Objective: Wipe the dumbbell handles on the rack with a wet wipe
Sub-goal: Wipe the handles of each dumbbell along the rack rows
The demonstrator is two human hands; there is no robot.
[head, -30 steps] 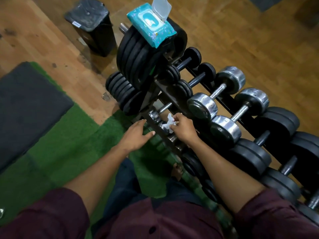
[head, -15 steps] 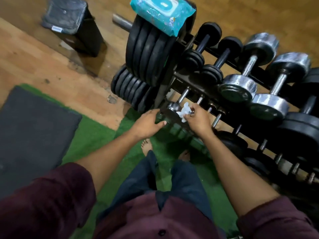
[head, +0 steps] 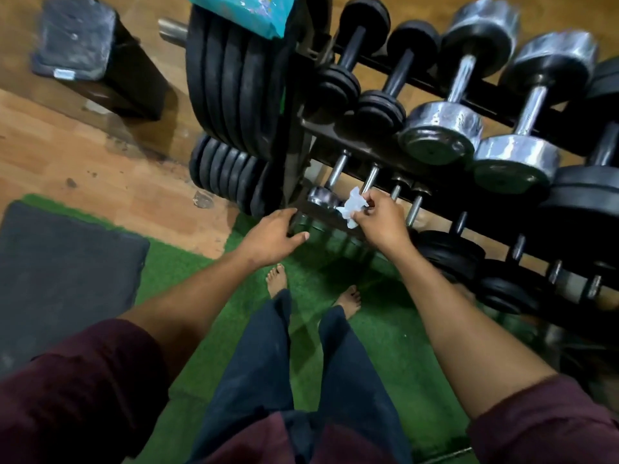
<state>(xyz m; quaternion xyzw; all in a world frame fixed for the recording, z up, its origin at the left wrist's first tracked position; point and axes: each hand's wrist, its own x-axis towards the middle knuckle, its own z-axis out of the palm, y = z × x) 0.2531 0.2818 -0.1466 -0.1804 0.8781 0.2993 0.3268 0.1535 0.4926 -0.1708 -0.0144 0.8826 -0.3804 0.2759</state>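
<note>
My right hand (head: 382, 222) pinches a crumpled white wet wipe (head: 351, 205) at the near end of a small chrome dumbbell handle (head: 370, 179) on the rack's lower tier (head: 351, 142). My left hand (head: 273, 236) rests with relaxed fingers on the rack's lower front corner, beside a chrome dumbbell head (head: 321, 197). Further slim handles (head: 336, 170) stand to either side. Larger chrome dumbbells (head: 459, 95) and black ones (head: 355, 51) lie on the upper tier.
A teal wet-wipe pack (head: 248, 11) sits on stacked black weight plates (head: 231, 82) at the rack's left end. Smaller plates (head: 227, 175) hang below. A black bin (head: 83, 51) stands on the wooden floor. My bare feet (head: 278, 279) are on green turf next to a dark mat (head: 63, 269).
The camera has tilted down and moved closer. My right hand with the wipe has shifted from the leftmost small dumbbell to the neighbouring handle. My left hand stays at the rack corner.
</note>
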